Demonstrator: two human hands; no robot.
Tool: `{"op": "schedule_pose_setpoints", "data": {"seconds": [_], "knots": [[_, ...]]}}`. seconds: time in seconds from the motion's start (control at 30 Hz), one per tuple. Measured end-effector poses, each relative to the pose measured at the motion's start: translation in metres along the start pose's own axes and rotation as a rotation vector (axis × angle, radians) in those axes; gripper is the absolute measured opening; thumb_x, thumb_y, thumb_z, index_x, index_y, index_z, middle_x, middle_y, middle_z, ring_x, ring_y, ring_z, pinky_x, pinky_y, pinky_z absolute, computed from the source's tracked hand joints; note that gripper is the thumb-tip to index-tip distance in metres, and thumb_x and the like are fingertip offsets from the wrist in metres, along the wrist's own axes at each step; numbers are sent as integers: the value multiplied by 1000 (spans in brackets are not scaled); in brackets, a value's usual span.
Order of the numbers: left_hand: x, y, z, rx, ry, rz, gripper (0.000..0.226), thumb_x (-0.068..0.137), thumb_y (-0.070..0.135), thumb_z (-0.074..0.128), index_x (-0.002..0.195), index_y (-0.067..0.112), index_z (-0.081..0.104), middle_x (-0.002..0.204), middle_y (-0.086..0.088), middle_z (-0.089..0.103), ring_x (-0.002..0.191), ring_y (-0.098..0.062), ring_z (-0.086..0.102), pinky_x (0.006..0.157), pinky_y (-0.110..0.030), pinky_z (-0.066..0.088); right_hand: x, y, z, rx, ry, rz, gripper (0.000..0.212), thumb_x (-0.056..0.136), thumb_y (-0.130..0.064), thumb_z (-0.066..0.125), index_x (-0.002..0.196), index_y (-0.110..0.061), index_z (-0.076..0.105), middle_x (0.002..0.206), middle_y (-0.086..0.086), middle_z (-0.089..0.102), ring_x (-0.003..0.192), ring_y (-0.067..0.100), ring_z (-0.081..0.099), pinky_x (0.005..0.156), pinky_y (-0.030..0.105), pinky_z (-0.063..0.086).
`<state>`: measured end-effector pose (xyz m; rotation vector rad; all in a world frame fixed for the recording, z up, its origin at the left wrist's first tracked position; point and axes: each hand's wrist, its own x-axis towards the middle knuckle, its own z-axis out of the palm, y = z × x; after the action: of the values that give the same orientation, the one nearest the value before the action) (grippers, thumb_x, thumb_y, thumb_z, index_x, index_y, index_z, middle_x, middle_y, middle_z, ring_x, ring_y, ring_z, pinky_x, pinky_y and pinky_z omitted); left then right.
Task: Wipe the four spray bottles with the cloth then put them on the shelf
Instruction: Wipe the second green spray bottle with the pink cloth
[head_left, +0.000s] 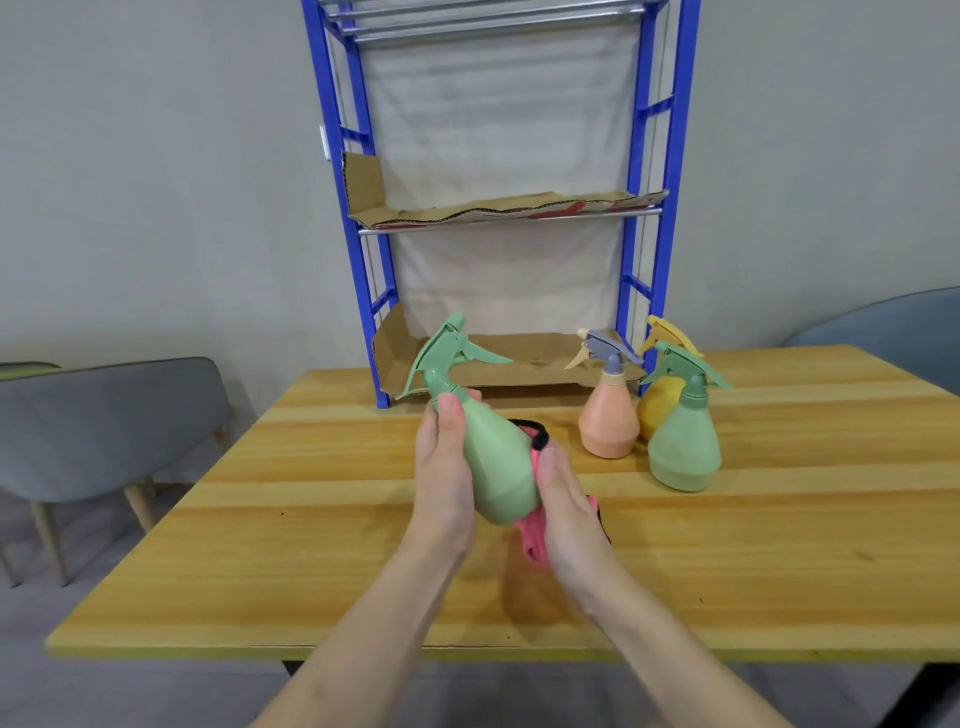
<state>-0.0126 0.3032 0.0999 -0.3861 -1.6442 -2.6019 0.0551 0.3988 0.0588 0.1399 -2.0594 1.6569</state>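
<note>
My left hand (444, 467) grips a light green spray bottle (493, 457), tilted above the wooden table (311, 545). My right hand (563, 499) holds a pink cloth with black trim (530, 543) against the bottle's right side and base. Three more bottles stand upright on the table to the right: an orange one with a grey trigger (609, 415), a yellow one (657, 400) partly hidden at the back, and a second green one (685, 441). The blue shelf (641, 156) stands at the table's far edge.
Torn cardboard sheets line the shelf's lower level (519, 358) and middle level (493, 208). A grey chair (104, 426) stands left of the table, and another chair (893, 322) shows at the right. A grey wall is behind.
</note>
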Motion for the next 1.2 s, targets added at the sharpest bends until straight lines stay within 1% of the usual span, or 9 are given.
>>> {"op": "schedule_pose_setpoints", "data": {"seconds": [0.07,0.37,0.47,0.57,0.63,0.7,0.83,1.0,1.2], "knots": [[4,4,3,30,-11,27,40,104,52,47,112,19,69,108,0,73,103,-26,68,94,-46,55,2,4,-1,108,-6,99,42,110,-37,26,140,-19,49,102,-5,63,72,-9,65,66,10,51],[6,1,7,193,29,64,51,90,69,44,102,25,68,100,2,72,99,-20,69,100,-53,54,-2,27,13,-296,37,-268,59,106,-41,38,158,-29,14,166,-4,19,157,13,15,124,20,17],[9,2,3,150,28,39,48,102,58,45,103,17,68,95,-4,73,89,-23,69,90,-52,56,-2,10,10,74,1,-6,39,109,-51,35,146,-43,27,150,-19,43,135,-12,42,109,14,39],[11,3,0,111,14,3,45,108,50,42,106,14,69,97,-6,74,88,-21,69,86,-48,56,3,9,9,400,15,294,59,94,-62,35,132,-18,44,77,-22,68,65,-4,63,70,15,54],[10,4,4,159,9,9,50,107,56,39,114,15,67,107,-7,74,97,-22,70,94,-49,57,4,12,12,530,57,319,73,92,-70,41,132,-10,46,51,-9,59,52,18,58,88,39,62],[10,1,5,248,0,40,69,100,71,32,133,17,58,129,-8,67,121,-23,63,109,-51,49,6,13,14,590,112,298,52,97,-64,48,127,-23,48,68,10,64,63,37,57,102,62,52],[5,-15,2,309,10,15,60,102,68,24,133,26,54,130,-3,64,127,-19,58,116,-49,42,10,17,11,259,170,102,40,101,-57,50,139,-53,37,150,-5,45,137,18,51,116,54,42],[6,-11,14,75,51,-143,44,104,55,45,126,19,56,113,-3,69,104,-18,68,102,-41,54,1,38,7,-282,181,-410,55,102,-22,46,152,-29,26,159,11,23,151,29,27,122,40,31],[7,-11,11,29,70,-82,27,104,44,54,112,19,59,87,0,61,80,-16,61,78,-36,53,1,14,14,102,112,-21,27,106,-43,41,130,-53,38,146,-11,44,130,-1,48,101,17,43]]}}
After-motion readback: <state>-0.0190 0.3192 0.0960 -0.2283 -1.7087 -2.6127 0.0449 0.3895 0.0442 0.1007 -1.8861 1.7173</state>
